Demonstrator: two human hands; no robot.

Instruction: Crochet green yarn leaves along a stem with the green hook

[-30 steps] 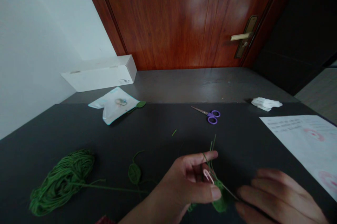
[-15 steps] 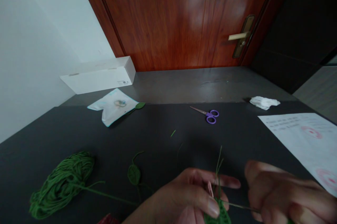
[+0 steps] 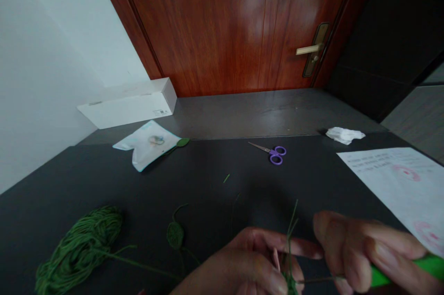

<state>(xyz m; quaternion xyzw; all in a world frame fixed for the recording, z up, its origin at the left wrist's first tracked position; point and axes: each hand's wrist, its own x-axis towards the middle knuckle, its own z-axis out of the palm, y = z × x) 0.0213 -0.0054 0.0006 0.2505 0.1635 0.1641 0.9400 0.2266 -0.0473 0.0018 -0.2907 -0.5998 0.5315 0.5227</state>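
Head view: left hand (image 3: pixel 248 267) curled, pinching a green crocheted leaf (image 3: pixel 291 282) at the lower frame edge, a pink loop (image 3: pixel 276 259) among the fingers. Right hand (image 3: pixel 360 251) closed on a green-handled crochet hook (image 3: pixel 405 269), shaft reaching the leaf. Apparently mid-stitch; next calls for drawing yarn through.

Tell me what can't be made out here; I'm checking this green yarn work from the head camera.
Head view:
The green crocheted piece: mostly hidden by the left hand and cut off by the bottom edge.
The bright green plastic tool handle: its end is cut off by the right edge, past the right hand.
The white printed sheet: text too small to read.
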